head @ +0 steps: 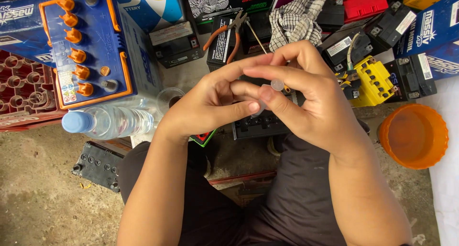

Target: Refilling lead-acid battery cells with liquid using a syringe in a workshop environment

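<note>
My left hand (210, 100) and my right hand (306, 95) meet in the middle of the view, fingertips pinched together around a small clear plastic tube (276, 85). The tube's round end shows between my right thumb and forefinger; the rest of it is hidden by the fingers. Directly below the hands sits a small black battery (260, 125) on the ground, partly covered by them. My knees in dark trousers frame the bottom of the view.
A big blue battery with orange caps (88, 45) stands at the left, a clear water bottle (107, 122) in front of it. Orange-handled pliers (224, 33), a checked cloth (296, 19), several small batteries, a yellow one (373, 81) and an orange bowl (415, 136) surround me.
</note>
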